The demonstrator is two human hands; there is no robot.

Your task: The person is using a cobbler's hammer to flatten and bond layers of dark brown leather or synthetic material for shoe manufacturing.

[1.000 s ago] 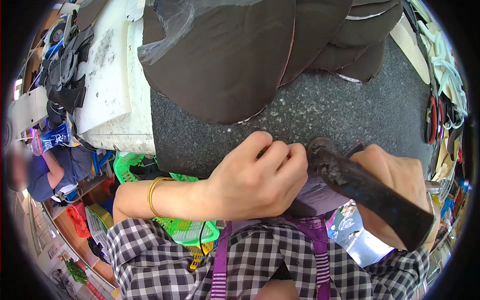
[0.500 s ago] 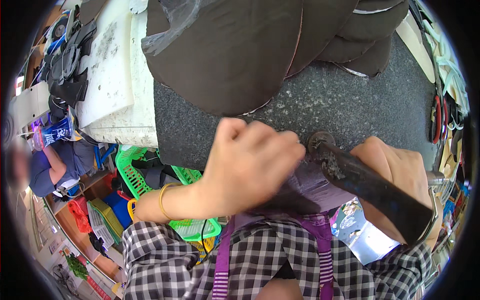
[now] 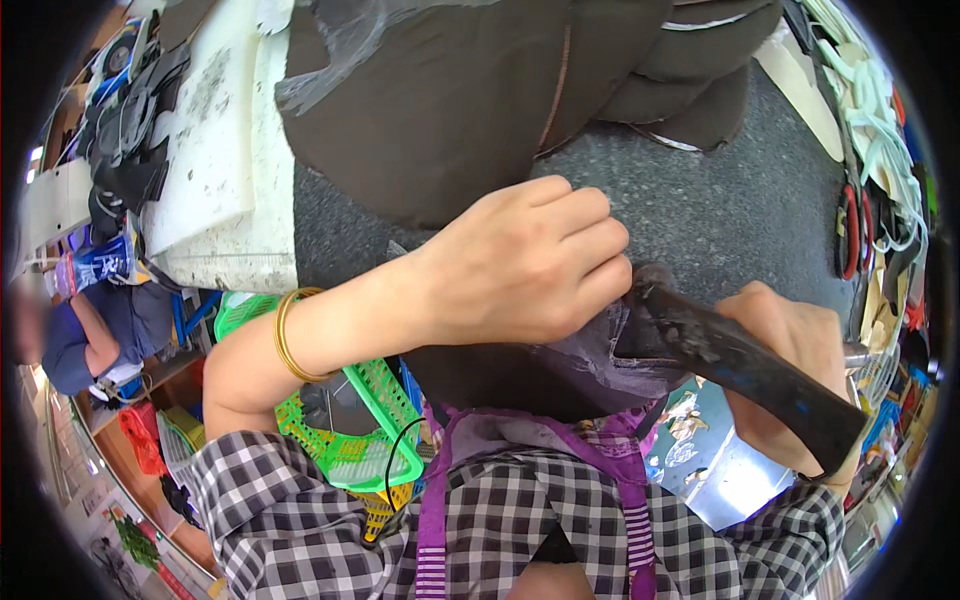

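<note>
My left hand (image 3: 525,265) is closed over the near edge of the dark work mat (image 3: 700,200), knuckles up, a gold bangle on its wrist. What its fingers hold, if anything, is hidden under it. My right hand (image 3: 785,335) is wrapped round a dark metal hammer (image 3: 750,360), whose handle is mostly hidden. The hammer's worn round end lies beside my left knuckles, and its long flat end slants down to the right. Beyond my left hand, large dark brown sheet pieces (image 3: 430,120) overlap in a pile. Worn purple cloth (image 3: 590,360) drapes below my hands.
Red-handled scissors (image 3: 850,230) lie at the right edge near pale strips (image 3: 870,140). A white board (image 3: 200,130) is on the left. Green plastic baskets (image 3: 385,420) stand below the table's left side. Another person (image 3: 110,325) sits at far left.
My left hand has moved away from my body, farther over the mat, with its forearm reaching across more. The hammer stays in my right hand; the whole view has shifted slightly.
</note>
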